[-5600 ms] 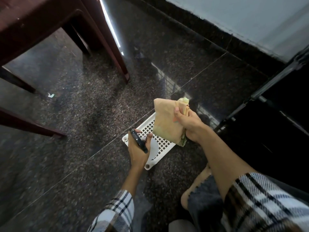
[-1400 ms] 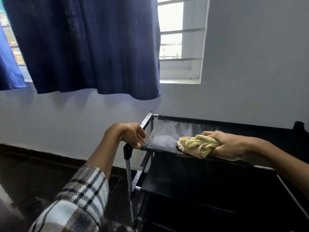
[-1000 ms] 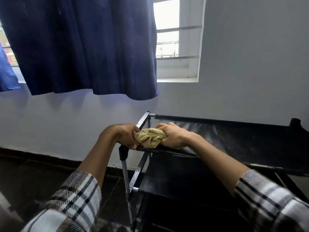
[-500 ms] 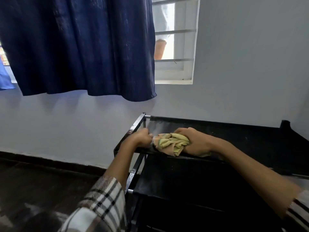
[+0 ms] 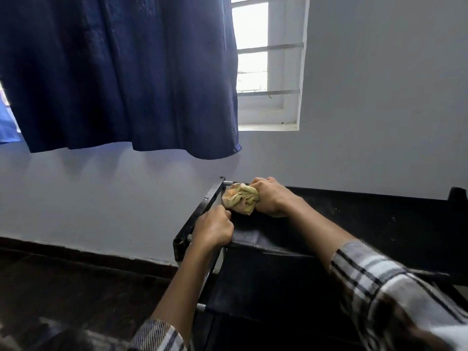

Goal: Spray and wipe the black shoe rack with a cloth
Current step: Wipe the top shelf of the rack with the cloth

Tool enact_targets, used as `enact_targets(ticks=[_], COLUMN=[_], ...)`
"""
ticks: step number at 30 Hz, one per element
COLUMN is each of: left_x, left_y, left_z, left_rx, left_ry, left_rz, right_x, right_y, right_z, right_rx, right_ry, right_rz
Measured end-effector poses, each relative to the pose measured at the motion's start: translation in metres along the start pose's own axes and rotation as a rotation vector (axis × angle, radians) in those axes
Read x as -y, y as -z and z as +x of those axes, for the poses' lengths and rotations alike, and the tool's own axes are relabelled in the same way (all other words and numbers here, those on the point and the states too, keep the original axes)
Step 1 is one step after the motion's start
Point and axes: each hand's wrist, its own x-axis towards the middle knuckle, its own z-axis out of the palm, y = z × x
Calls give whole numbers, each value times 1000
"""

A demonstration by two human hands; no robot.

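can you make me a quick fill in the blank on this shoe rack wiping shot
1. The right hand presses a crumpled ____ cloth on the shoe rack.
2. The left hand grips the rack's ____ end.
3. A dark ____ curtain hangs above.

Missing words: yellow; left; blue

Daylight glares through the window (image 5: 255,62); the room is dim, with wide-angle bending and blurred lower edges.

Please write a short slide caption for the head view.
Right hand wipes shoe rack corner with yellow cloth; left hand steadies it.
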Motion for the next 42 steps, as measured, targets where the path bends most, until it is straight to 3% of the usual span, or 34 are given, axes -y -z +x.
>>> enact_targets(ticks=[4, 9, 17, 21, 29, 36, 42], left_x=[-1, -14, -9, -1, 5, 2, 0], left_y=[1, 12, -6, -10, -13, -9, -9], left_z=[2, 14, 29, 34, 27, 27, 25], left_rx=[103, 206, -26, -35, -49, -82, -180], left_ry=[78, 61, 1, -16, -58, -48, -39], left_rz=[-31, -343, -486, -495, -228, -322, -360], right_x=[-26, -52, 4, 30, -11, -83, -64], right_y=[20, 39, 9, -8, 20, 59, 54], right_z=[-31, -78, -46, -12, -28, -74, -62], right_rx=[107, 233, 34, -23, 24, 98, 43], right_ry=[-118, -188, -61, -13, -197, -485, -686], right_rz=[-73, -25, 1, -70, -98, -116, -60])
